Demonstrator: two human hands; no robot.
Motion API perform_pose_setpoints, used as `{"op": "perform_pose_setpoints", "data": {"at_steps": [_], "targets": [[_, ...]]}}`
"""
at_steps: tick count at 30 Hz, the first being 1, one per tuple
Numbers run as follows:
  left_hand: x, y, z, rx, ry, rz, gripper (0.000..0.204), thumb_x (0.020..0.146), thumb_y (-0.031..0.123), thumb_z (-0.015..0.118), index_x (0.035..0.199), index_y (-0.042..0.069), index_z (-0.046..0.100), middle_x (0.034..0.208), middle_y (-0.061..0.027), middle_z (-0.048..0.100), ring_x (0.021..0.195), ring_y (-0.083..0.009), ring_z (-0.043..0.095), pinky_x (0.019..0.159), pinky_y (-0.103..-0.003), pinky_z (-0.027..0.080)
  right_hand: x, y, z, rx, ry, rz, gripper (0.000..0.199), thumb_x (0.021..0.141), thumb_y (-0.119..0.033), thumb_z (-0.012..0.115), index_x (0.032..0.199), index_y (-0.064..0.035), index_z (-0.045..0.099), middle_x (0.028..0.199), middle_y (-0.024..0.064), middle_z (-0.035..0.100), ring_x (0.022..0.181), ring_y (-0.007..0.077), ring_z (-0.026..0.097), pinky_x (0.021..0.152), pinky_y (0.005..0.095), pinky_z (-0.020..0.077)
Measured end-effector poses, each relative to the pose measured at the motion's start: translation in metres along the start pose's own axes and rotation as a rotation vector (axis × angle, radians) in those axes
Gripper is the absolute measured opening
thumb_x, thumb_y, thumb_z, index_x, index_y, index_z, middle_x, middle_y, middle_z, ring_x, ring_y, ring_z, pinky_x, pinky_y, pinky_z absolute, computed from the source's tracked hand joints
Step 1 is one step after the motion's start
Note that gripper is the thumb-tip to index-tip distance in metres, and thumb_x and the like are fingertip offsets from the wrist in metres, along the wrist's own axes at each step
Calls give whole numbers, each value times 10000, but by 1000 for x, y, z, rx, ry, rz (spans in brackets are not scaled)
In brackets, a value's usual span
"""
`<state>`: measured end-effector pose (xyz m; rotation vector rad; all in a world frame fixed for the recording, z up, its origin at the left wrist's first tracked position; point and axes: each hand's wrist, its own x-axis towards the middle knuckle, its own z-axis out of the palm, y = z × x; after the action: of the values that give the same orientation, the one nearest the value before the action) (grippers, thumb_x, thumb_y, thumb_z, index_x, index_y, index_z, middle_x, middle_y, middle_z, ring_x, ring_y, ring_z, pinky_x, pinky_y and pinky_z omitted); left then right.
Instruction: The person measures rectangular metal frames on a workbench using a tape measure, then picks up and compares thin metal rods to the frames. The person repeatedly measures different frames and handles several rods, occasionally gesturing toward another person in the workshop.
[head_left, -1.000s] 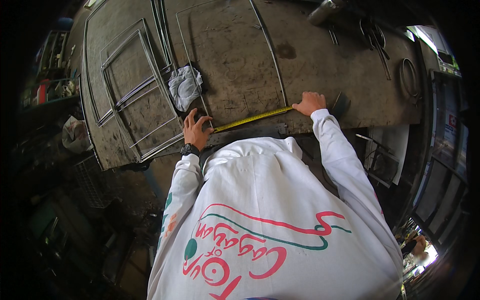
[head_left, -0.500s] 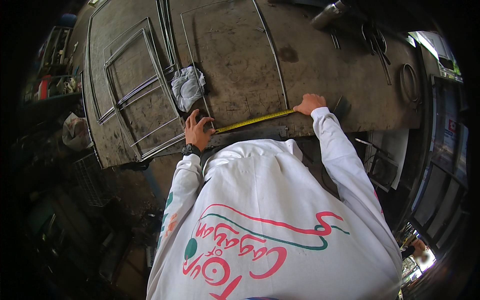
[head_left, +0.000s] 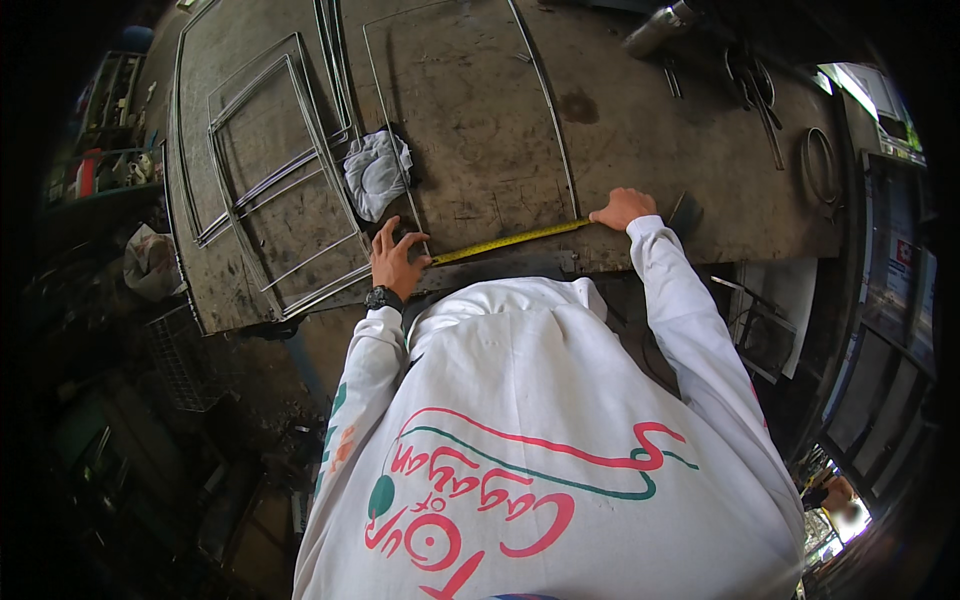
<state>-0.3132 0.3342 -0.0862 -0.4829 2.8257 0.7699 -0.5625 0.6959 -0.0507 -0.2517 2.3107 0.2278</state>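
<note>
Taking 12 o'clock as straight ahead of the person, the tape (head_left: 510, 242) lies across the near part of the table (head_left: 480, 120), stretched between the two hands, its long axis running from about half past eight to half past two. From the left hand (head_left: 397, 262) it leads off between 2 and 3 o'clock; from the right hand (head_left: 622, 208), between 8 and 9. Neither hand is nearer, as each sits at one end. The tape crosses the near ends of a thin wire frame (head_left: 562, 150), whose two long sides run away toward about 11 o'clock. The right hand is curled closed on the tape's far end, thumb toward the strip, its forearm reaching up from 5 o'clock. The left hand is arched, thumb and forefinger parted around a rod end where the tape stops; whether they pinch it, I cannot tell. The left forearm comes up from 7 o'clock, a dark watch (head_left: 382, 298) at the wrist. A grey cloth (head_left: 377, 178) lies just beyond the left fingers, toward half past eleven.
</note>
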Motion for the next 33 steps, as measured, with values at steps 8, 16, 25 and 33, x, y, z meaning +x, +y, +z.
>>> {"op": "perform_pose_setpoints", "data": {"at_steps": [8,16,25,33], "targets": [[1,4,-3,15,-27,-26,430,722,210,828,1120,287,687,1510,-84,341,1395,-361,309,1118,-498,328,5,-2,3,-26,36,-4,642,758,-569,714,1150,-62,700,1212,177,670,1153,347,615,989,465,451],[1,1,-1,31,-19,-13,428,724,212,828,1119,290,683,1508,-84,342,1394,-369,307,1113,-503,336,8,8,4,3,18,-85,693,700,-582,751,1138,-48,686,1187,190,672,1136,354,617,973,455,460],[2,0,-1,32,-22,-20,432,724,235,829,1126,290,681,1507,-82,338,1388,-368,314,1096,-517,348,45,55,14,175,-185,-441,742,614,-556,816,1112,-21,690,1159,205,673,1091,359,624,943,423,483],[8,-22,-5,-747,160,-262,352,954,326,653,1218,93,663,1361,-125,533,1272,-243,493,1074,-357,384,60,58,-28,476,-93,-422,593,709,-500,809,1025,-9,699,1012,180,693,953,305,648,849,379,495]]}}
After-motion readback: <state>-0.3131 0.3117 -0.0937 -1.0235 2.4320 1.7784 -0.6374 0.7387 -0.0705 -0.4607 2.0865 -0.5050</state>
